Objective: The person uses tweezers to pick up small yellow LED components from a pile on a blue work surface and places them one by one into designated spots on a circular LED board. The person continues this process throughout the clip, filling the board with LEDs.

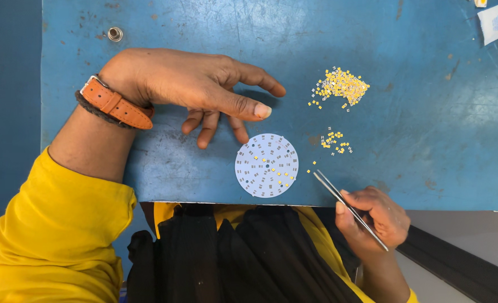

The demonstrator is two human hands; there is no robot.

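A round white circuit disc (266, 165) lies near the table's front edge, with a few small yellow chips set on its lower right part. My left hand (193, 90) rests on the blue table just above and left of the disc, fingers loosely spread, holding nothing. My right hand (372, 216) is at the table's front edge and grips metal tweezers (339, 196), whose tips point up-left toward the disc's right side. A large pile of tiny yellow chips (341, 85) and a smaller cluster (334, 141) lie right of the disc.
The blue tabletop (428, 129) is scuffed. A small metal ring (115, 34) lies at the back left. A white packet (494, 22) sits at the back right corner. Dark cloth (226, 258) covers my lap below the table edge.
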